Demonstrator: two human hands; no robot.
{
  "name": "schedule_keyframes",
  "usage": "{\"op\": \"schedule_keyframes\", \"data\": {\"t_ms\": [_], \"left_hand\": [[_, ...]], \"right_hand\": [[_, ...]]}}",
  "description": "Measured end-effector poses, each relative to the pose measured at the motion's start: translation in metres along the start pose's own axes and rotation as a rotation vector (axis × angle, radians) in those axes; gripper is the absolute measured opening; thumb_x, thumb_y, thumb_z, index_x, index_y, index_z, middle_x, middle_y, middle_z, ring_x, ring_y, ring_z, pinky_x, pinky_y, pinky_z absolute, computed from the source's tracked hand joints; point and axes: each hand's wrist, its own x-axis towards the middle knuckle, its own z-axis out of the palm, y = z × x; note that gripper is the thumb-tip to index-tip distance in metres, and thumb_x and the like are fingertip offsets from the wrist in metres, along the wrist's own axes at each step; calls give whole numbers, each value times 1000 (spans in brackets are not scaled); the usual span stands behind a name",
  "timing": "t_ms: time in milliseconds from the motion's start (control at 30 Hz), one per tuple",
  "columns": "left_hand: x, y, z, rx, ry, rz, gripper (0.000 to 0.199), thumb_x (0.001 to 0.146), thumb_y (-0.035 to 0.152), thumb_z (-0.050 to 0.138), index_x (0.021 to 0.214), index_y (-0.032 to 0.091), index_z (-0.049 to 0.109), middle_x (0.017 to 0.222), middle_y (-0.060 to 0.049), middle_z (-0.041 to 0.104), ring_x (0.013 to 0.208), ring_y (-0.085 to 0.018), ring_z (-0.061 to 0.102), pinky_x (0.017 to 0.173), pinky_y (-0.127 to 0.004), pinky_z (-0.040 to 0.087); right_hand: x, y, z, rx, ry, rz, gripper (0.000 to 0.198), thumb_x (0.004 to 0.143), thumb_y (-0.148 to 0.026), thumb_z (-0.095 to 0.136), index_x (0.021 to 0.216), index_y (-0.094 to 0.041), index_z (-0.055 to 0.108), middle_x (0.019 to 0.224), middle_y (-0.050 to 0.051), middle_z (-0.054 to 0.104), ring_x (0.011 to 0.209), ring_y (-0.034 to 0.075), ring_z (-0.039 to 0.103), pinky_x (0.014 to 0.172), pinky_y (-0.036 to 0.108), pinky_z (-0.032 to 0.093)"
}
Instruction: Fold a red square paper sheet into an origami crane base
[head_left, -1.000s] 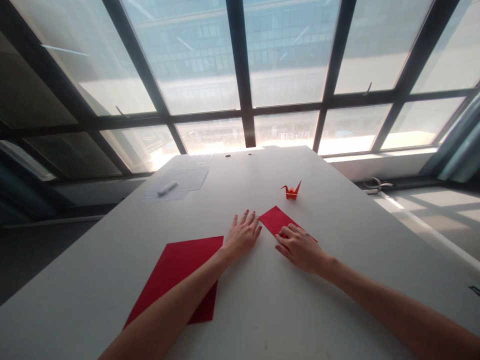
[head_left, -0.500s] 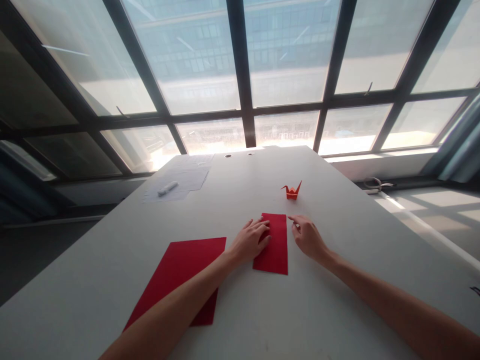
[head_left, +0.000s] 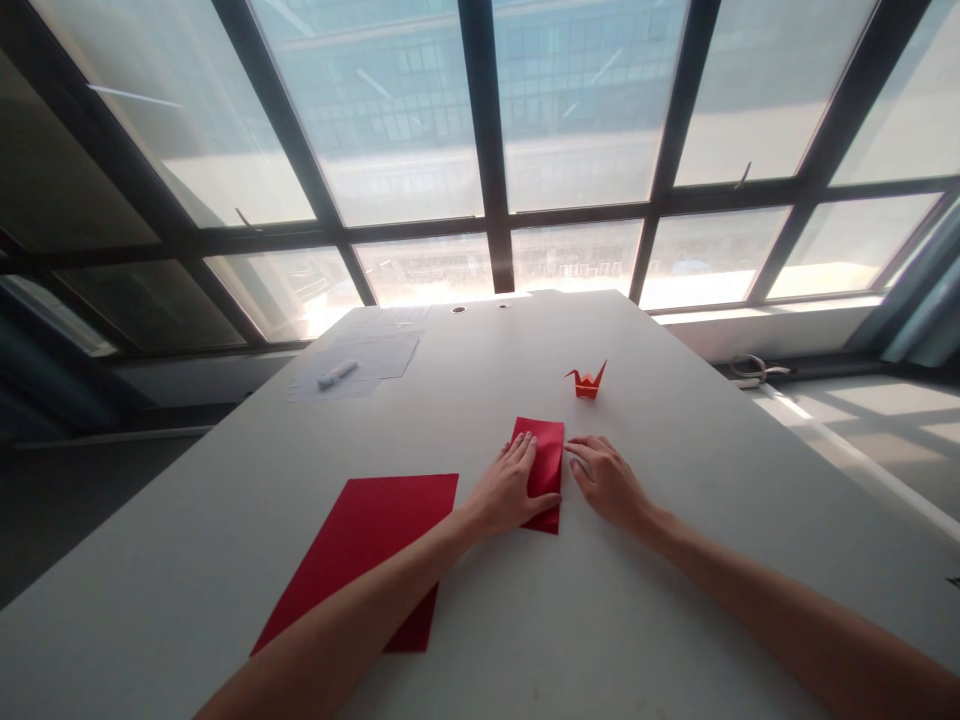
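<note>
A folded red sheet of paper (head_left: 547,460) lies on the white table in front of me, a narrow upright rectangle. My left hand (head_left: 517,485) rests flat on it, fingers spread and pointing away from me, covering its left and lower parts. Beside the paper's right edge is my right hand (head_left: 604,478), its fingers stretched toward that edge and the thumb apart from them; I cannot tell whether the fingertips touch the paper. Under my left forearm lies a larger red sheet (head_left: 375,530), flat and partly hidden by the arm.
An orange-red paper crane (head_left: 586,382) stands beyond my right hand. White papers (head_left: 397,358) lie at the far left of the white table (head_left: 480,380), with a whitish tube-like object (head_left: 337,375) on them. Large windows (head_left: 405,110) rise behind the table.
The folded red paper has shifted slightly left and away and shows narrower. My left hand lies flatter across it. My right hand's fingers have straightened from a pointing curl and moved slightly left.
</note>
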Motion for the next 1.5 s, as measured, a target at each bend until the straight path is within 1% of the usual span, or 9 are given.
{"op": "schedule_keyframes", "data": {"t_ms": [300, 433, 600, 733, 900, 1067, 1267, 1400, 1500], "left_hand": [[0, 6, -7, -254, 138, -29, 70, 84, 36, 63, 147, 15, 39, 152, -15, 39, 144, -29, 31, 117, -43, 27], [2, 9, -12, -482, 229, -55, 59, 84, 32, 64, 140, 20, 48, 138, -12, 56, 127, -31, 52, 106, -42, 40], [8, 8, -21, -1048, 287, -196, 34, 86, 40, 64, 113, 18, 66, 105, -8, 72, 89, -26, 67, 77, -33, 54], [9, 6, -27, -1605, 326, -326, 46, 86, 44, 66, 125, 21, 59, 115, -10, 69, 94, -26, 69, 79, -36, 57], [7, 1, -30, -1940, 254, -358, 52, 90, 51, 60, 132, 22, 54, 119, -11, 67, 105, -29, 66, 88, -42, 56], [6, 2, -32, -2050, 158, -313, 50, 92, 55, 54, 131, 23, 55, 117, -10, 68, 110, -29, 64, 92, -41, 55], [5, -4, -38, -2003, 143, -221, 30, 89, 33, 58, 115, 19, 64, 112, -8, 71, 106, -26, 66, 89, -34, 54], [5, -9, -43, -1895, 16, -264, 37, 88, 40, 59, 116, 17, 64, 112, -11, 71, 105, -30, 67, 87, -40, 55], [5, -9, -42, -1785, 22, -349, 40, 83, 32, 71, 119, 18, 61, 115, -13, 69, 105, -31, 68, 89, -42, 55]], "right_hand": [[-2, 0, 1, -96, -72, 74, 25, 94, -25, 52, 110, -24, 71, 119, 10, 61, 114, 27, 50, 98, 41, 41], [-2, -3, 2, -113, -60, 86, 30, 95, -30, 50, 119, -25, 67, 126, 12, 57, 118, 29, 48, 99, 43, 40], [-2, -3, 5, -119, -28, 145, 42, 91, -37, 55, 130, -22, 59, 130, 14, 54, 121, 32, 46, 102, 46, 39], [2, 5, 11, 48, 95, 243, 69, 86, -47, 59, 145, -17, 41, 139, 17, 49, 127, 35, 42, 105, 51, 38], [11, 11, 8, 449, 275, 474, 94, 76, -58, 68, 148, -10, 31, 140, 24, 46, 111, 33, 57, 87, 46, 53], [15, 0, -6, 927, 32, 524, 67, 77, -44, 69, 135, -17, 50, 102, 11, 72, 81, 23, 67, 61, 29, 53], [21, 11, -17, 804, 59, 486, 23, 72, -27, 63, 89, -14, 70, 74, 4, 70, 56, 13, 57, 44, 22, 42], [24, 30, -20, 813, 30, 449, 19, 72, -26, 60, 84, -15, 69, 79, 5, 71, 66, 18, 64, 54, 27, 50], [24, 37, -23, 849, 38, 450, 18, 71, -28, 63, 84, -16, 69, 85, 6, 73, 77, 22, 67, 66, 33, 55]]}}
